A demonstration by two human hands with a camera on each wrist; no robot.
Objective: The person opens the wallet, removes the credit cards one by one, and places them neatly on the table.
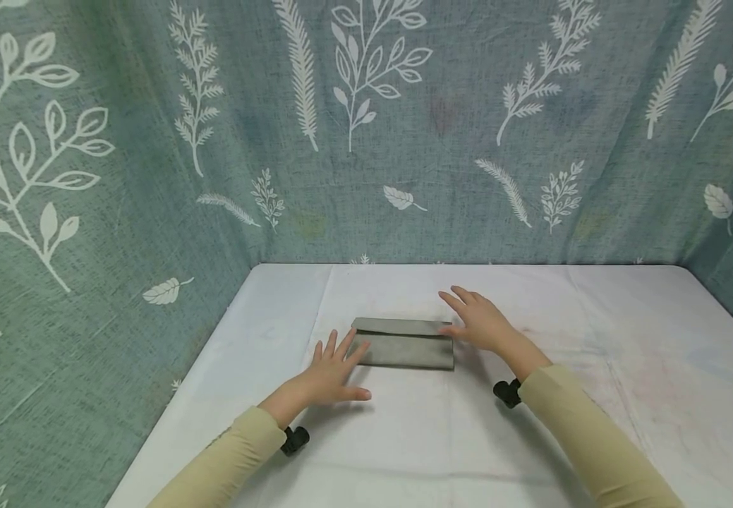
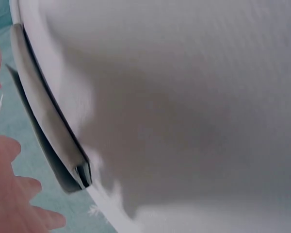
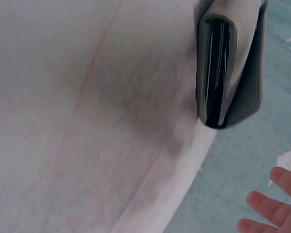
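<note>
A grey, oblong case [image 1: 408,351] with a long flap lies on the white-covered table, its flap slightly raised along the far side. My left hand [image 1: 334,377] hovers at the case's left end, fingers spread, the fingertips overlapping that end in the head view. At the opposite end is my right hand [image 1: 482,321], fingers apart and thumb by the corner. In the right wrist view the end of the case [image 3: 233,63] shows dark folded layers inside. The left wrist view shows the case's other end [image 2: 53,116] and the lifted flap. Neither hand grips anything.
A white cloth [image 1: 404,437] with faint stains and creases covers the table. Behind and to the left hangs a green-grey curtain [image 1: 442,176] with white leaf prints. Black wrist mounts [image 1: 295,440] sit under both sleeves.
</note>
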